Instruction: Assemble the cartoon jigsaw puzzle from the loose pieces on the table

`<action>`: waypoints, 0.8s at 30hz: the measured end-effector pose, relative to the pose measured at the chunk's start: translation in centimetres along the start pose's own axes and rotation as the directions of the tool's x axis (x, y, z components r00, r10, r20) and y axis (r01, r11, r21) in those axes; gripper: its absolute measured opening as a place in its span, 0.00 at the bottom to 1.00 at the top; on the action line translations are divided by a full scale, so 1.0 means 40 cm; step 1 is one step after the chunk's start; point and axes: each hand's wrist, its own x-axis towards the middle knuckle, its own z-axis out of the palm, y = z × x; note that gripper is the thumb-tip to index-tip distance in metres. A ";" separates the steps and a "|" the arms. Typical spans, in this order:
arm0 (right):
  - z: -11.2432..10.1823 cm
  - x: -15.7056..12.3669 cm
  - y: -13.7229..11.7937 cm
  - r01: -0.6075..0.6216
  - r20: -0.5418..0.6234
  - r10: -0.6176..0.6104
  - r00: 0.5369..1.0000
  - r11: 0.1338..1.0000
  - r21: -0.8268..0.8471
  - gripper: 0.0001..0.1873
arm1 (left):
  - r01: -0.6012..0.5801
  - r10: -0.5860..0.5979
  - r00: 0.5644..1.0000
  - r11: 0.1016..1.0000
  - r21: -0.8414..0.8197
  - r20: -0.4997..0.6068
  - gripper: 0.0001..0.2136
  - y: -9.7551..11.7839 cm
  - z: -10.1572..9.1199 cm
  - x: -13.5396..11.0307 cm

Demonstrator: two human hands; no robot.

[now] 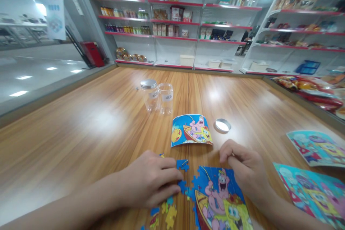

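Reaching over the near side of the wooden table (107,143), the left hand (155,178) has its fingers loosely stretched at some blue puzzle pieces (183,186); I can't tell whether it pinches one. Yellow puzzle pieces (170,217) lie nearer, just below it. The partly joined puzzle (219,201) sits to their right, its left edge jagged. Beside its far right corner the right hand (246,163) is curled, and whether it grips anything I can't make out. Farther off lie a picture card (192,131) and, to its right, a round lid (222,125).
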 end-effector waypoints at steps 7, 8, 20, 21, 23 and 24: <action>0.003 -0.001 0.006 0.025 0.002 -0.025 1.000 1.000 -0.006 0.12 | -0.011 0.010 0.999 1.000 -0.010 -0.037 0.07 0.000 -0.004 0.001; 0.003 -0.001 0.006 0.039 0.004 -0.039 0.999 0.999 -0.008 0.13 | -0.010 0.010 0.999 1.000 -0.012 -0.045 0.08 0.000 -0.005 0.001; 0.016 -0.008 0.000 0.298 0.097 -0.291 0.952 0.952 -0.064 0.15 | 0.014 -0.014 1.000 0.999 -0.045 -0.007 0.07 0.013 -0.004 0.013; 0.017 -0.008 0.000 0.305 0.102 -0.297 0.949 0.950 -0.066 0.15 | 0.024 -0.024 1.000 0.998 -0.058 -0.006 0.07 0.015 -0.004 0.012; 0.017 -0.008 0.001 0.310 0.110 -0.301 0.947 0.948 -0.070 0.15 | 0.043 -0.043 0.999 0.996 -0.078 0.000 0.06 0.016 -0.006 0.011; 0.018 -0.007 0.002 0.309 0.111 -0.300 0.947 0.949 -0.071 0.15 | 0.050 -0.050 0.999 0.995 -0.084 0.002 0.06 0.016 -0.006 0.011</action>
